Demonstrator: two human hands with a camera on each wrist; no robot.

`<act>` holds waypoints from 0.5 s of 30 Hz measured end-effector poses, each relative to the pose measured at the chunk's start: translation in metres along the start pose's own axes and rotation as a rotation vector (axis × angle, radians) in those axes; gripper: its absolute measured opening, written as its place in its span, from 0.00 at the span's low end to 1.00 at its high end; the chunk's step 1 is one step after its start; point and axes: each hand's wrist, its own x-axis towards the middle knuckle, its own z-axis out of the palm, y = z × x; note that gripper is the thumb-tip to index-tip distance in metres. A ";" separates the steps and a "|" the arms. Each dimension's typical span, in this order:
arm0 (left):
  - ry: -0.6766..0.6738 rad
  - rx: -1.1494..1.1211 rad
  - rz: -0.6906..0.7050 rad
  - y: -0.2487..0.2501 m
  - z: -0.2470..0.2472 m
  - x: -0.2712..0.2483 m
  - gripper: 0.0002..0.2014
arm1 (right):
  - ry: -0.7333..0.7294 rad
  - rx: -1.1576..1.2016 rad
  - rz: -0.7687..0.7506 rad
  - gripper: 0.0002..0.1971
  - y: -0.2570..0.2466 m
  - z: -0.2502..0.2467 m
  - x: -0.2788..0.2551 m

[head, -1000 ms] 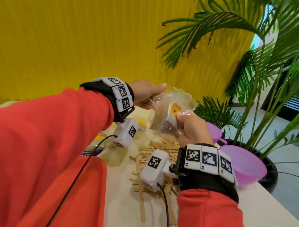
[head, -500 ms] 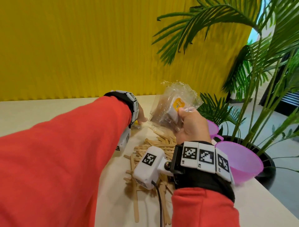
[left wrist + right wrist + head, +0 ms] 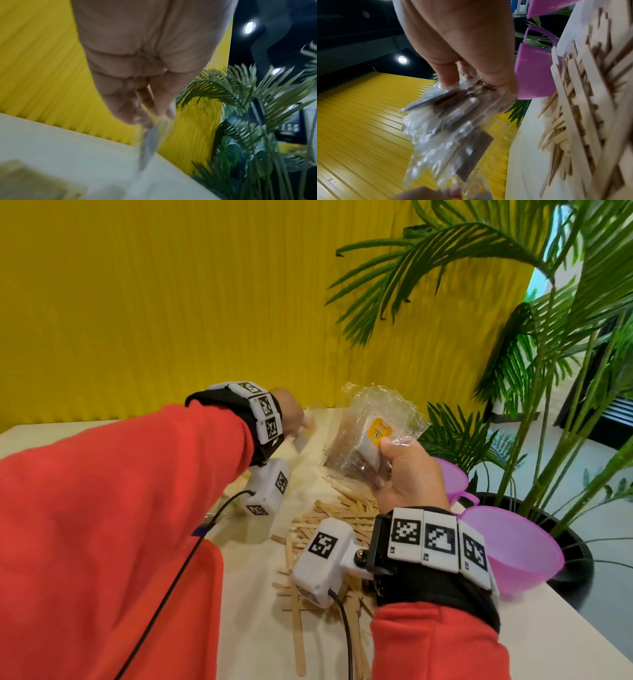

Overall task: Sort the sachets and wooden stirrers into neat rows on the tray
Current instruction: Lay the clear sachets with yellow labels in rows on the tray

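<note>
Head view: right hand (image 3: 404, 470) clamps a clear bag of sachets (image 3: 373, 433) above loose stirrers (image 3: 329, 508) on the table (image 3: 260, 628). Left wrist view: left hand (image 3: 142, 65) pinches one blurred sachet (image 3: 149, 142); set it flat, edges parallel. Right wrist view: fingers (image 3: 448, 75) grip the bag; tray not identifiable.

Left hand's (image 3: 137, 67) sachet (image 3: 149, 146) motion-blurred

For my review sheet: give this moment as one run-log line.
right hand: holds bag of sachets aloft | left hand: pinches sachet | stirrers: loose pile on table | tray: not seen
</note>
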 end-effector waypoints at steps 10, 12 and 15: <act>-0.337 -0.465 0.112 -0.001 -0.002 -0.058 0.11 | -0.022 0.127 0.106 0.08 -0.002 0.008 -0.005; -0.391 -0.513 0.090 -0.008 0.000 -0.061 0.11 | -0.041 0.146 0.110 0.06 -0.003 0.013 -0.007; -0.480 -0.573 0.067 -0.016 -0.004 -0.064 0.11 | -0.070 0.186 0.101 0.09 -0.004 0.017 -0.009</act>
